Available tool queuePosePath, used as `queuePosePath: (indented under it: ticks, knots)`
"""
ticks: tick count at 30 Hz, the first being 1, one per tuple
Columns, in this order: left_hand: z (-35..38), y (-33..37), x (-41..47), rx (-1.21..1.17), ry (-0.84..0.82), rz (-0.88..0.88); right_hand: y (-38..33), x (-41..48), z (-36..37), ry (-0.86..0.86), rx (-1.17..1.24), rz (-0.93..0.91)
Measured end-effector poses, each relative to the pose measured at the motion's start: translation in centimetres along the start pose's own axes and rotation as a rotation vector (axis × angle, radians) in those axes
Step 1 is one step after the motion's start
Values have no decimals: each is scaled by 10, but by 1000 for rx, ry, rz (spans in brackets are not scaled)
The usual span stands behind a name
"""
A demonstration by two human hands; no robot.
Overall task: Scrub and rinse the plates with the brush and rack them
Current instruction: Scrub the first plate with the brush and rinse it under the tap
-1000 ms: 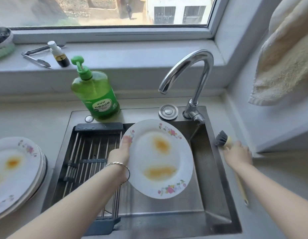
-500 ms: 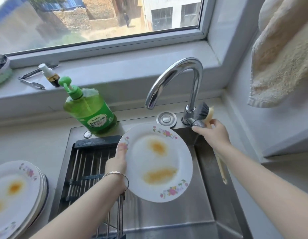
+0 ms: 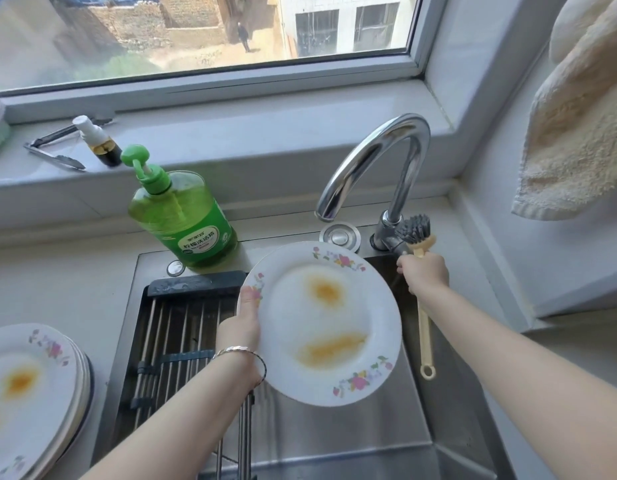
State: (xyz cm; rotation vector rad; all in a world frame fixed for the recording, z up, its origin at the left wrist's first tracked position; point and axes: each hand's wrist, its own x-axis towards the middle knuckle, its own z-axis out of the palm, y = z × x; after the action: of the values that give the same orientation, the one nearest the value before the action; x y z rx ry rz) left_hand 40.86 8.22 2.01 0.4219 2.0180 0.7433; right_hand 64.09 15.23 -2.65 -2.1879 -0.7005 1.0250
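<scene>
- Steel sink [image 3: 334,441] fills the near ground; at its 9 o'clock side a roll-up rack [image 3: 175,334] lies across the basin, with nothing on it.
- At 8 o'clock on the counter [image 3: 58,271] waits a stack of dirty plates [image 3: 33,382], smeared orange.
- Left hand [image 3: 241,323] is closed on the 9 o'clock rim of the plate [image 3: 321,323], thumb on the face, holding it tilted over the basin; two orange stains show on it.
- Right hand [image 3: 423,271], at 2 o'clock from the plate, is wrapped around the neck of the brush [image 3: 419,268], bristles up, handle hanging down, and it rests at the tap lever [image 3: 390,237].
- No water shows at the spout [image 3: 376,161], so the step looks like turning the tap on.
- To do it well, I judge: nudge the lever with the fingers without loosening the brush, start a gentle flow, and bring the plate's stained centre under the spout, tilted so runoff drops into the basin.
- Further off at 11 o'clock stands the green soap bottle [image 3: 182,216], near enough if the stains resist.
- Beyond lies the windowsill [image 3: 231,133].
</scene>
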Motion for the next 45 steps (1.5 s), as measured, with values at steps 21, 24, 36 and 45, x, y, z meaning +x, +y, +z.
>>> queuePosePath:
  ticks: [21, 24, 36, 45]
  knots:
    - [-11, -1, -17, 15, 9, 134, 1, -118, 8, -348, -806, -972]
    - [-19, 0, -23, -15, 22, 150, -6, -95, -3, -308, -772, -732]
    - [-22, -10, -17, 54, 34, 246, -2, -153, 11, -458, -659, -903]
    - [-26, -9, -19, 61, 18, 308, -21, -149, 23, -423, -544, -919]
